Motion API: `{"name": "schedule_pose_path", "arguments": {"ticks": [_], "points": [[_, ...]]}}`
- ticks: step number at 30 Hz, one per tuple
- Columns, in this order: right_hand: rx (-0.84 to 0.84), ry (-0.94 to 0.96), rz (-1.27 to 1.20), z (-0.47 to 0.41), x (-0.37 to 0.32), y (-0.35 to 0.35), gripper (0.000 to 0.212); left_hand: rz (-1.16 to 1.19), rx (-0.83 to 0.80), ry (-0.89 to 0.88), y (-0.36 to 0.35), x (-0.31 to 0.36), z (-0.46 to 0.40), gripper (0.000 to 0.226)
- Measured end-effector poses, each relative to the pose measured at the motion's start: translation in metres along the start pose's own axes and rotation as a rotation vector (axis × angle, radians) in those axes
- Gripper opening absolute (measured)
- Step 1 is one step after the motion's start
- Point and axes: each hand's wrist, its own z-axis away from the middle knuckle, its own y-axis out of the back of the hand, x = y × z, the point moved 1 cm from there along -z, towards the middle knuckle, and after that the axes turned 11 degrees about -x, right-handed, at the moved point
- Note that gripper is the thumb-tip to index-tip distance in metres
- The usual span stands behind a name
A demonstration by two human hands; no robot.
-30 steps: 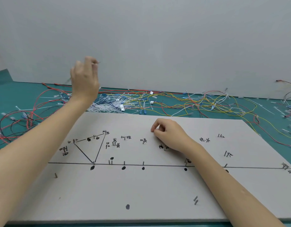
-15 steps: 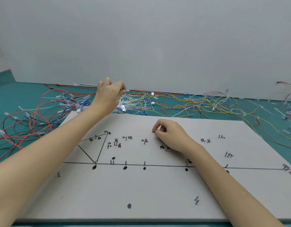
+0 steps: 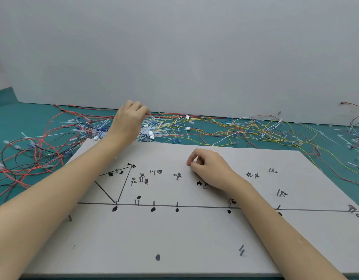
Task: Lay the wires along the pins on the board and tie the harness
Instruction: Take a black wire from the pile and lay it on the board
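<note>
A grey board (image 3: pixel 194 235) lies in front of me with black lines, dots, handwritten labels and short metal pins (image 3: pixel 177 203); no wire lies on it. Beyond its far edge spreads a tangle of red, yellow, white, blue and black wires (image 3: pixel 221 131). My left hand (image 3: pixel 129 123) hovers over the heap of white cable ties (image 3: pixel 149 135) past the board's far left corner, pinching a thin white cable tie (image 3: pixel 151 116) whose tip sticks out by the fingertips. My right hand (image 3: pixel 210 168) rests on the board's middle, fingers curled, thumb against forefinger, nothing visible in it.
Red and black wire loops (image 3: pixel 33 150) lie on the green mat left of the board. More wires and loose ties (image 3: pixel 354 138) lie at the far right. A grey wall (image 3: pixel 184 57) stands right behind the wire pile.
My left hand came down from above the far left and moved right, now low over the cable tie heap. My right hand has stayed in place.
</note>
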Motion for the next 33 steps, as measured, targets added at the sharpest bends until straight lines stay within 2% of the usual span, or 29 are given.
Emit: {"name": "schedule_pose_path", "arguments": {"ticks": [3, 5, 8, 10, 14, 17, 22, 26, 30, 33], "points": [[0.013, 0.009, -0.023, 0.002, -0.001, 0.000, 0.015, 0.006, 0.073, -0.074, 0.016, 0.015, -0.002, 0.013], [0.063, 0.041, -0.135, 0.004, -0.005, 0.003, 0.014, 0.067, 0.083, -0.121, 0.030, 0.031, -0.003, 0.012], [0.134, 0.124, -0.440, 0.008, -0.019, 0.009, 0.008, 0.281, -0.052, -0.118, 0.044, 0.056, 0.006, 0.012], [0.102, 0.181, -0.669, 0.012, -0.028, 0.011, 0.010, 0.409, -0.132, -0.090, 0.050, 0.074, 0.018, 0.009], [-0.003, 0.209, -0.976, 0.017, -0.042, 0.003, 0.023, 0.694, -0.253, 0.126, 0.058, 0.093, 0.037, 0.006], [0.046, 0.142, -1.107, 0.018, -0.046, -0.007, 0.018, 0.950, -0.352, 0.323, 0.062, 0.095, 0.045, 0.009], [0.037, 0.181, -1.158, 0.018, -0.048, -0.008, 0.021, 1.097, -0.406, 0.448, 0.072, 0.105, 0.053, 0.013], [0.028, 0.196, -1.174, 0.018, -0.051, -0.007, 0.015, 1.192, -0.461, 0.503, 0.079, 0.108, 0.056, 0.015], [0.011, 0.185, -1.117, 0.016, -0.051, -0.003, 0.010, 1.102, -0.481, 0.513, 0.086, 0.107, 0.070, 0.013], [-0.014, 0.152, -1.050, 0.014, -0.052, -0.002, 0.012, 0.920, -0.398, 0.445, 0.098, 0.099, 0.091, 0.015]]}}
